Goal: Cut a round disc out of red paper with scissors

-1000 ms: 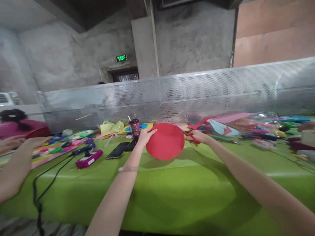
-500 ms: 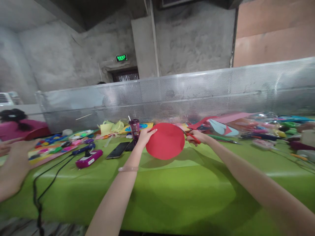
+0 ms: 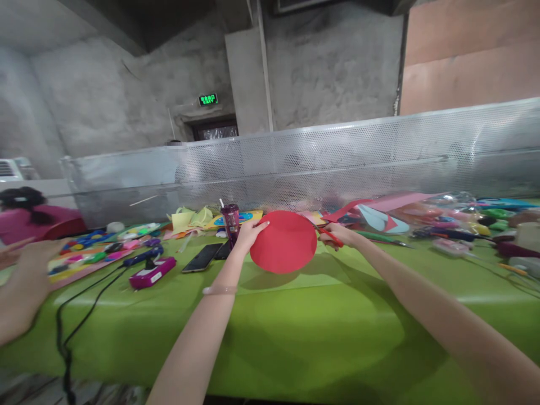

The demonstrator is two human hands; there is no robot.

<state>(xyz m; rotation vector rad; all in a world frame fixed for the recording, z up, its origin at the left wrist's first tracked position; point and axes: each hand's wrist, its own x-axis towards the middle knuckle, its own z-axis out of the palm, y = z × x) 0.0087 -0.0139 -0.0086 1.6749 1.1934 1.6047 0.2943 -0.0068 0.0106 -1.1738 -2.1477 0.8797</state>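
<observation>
Pinching the round red paper disc [image 3: 283, 243] with your left hand [image 3: 248, 233], you grip red-handled scissors [image 3: 325, 231] in your right hand [image 3: 341, 234]; its outline looks almost fully cut.

The round red paper disc [image 3: 283, 243] is hanging just above the green-covered table [image 3: 295, 320], the left hand [image 3: 248, 232] pinching its left edge, the right hand [image 3: 337, 233] at its right edge gripping the red-handled scissors [image 3: 328, 231]. Behind the left hand the dark purple plastic tumbler [image 3: 230, 218] is standing. The flat black phone [image 3: 202, 257] is lying in front of it, and the magenta plastic box [image 3: 152, 272] further left. The perforated metal screen [image 3: 358, 157] is running behind everything.
</observation>
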